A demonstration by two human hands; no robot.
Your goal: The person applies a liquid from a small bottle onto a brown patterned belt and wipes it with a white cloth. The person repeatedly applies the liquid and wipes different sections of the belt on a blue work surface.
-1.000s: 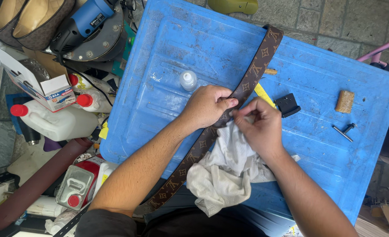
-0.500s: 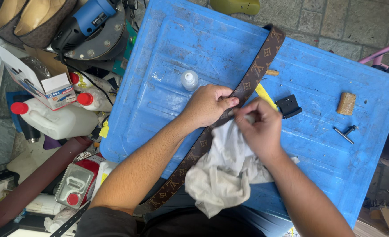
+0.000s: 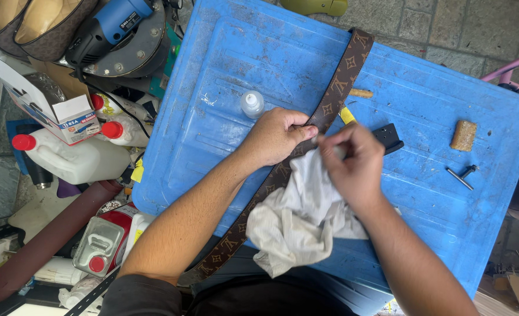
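Brown patterned belt (image 3: 337,93) is pinched by the left hand (image 3: 276,136); the right hand (image 3: 356,167) grips a white rag (image 3: 297,216). A small white bottle (image 3: 252,104) stands just beyond the left hand on the blue table (image 3: 242,47).

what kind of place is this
Probably a small repair or leather-craft workshop: a blue power tool, white bottles with red caps and a worn blue plastic worktop where a patterned brown belt is being worked.

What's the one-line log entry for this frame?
left hand: pins brown belt | right hand: presses white cloth on belt | surface: blue tray
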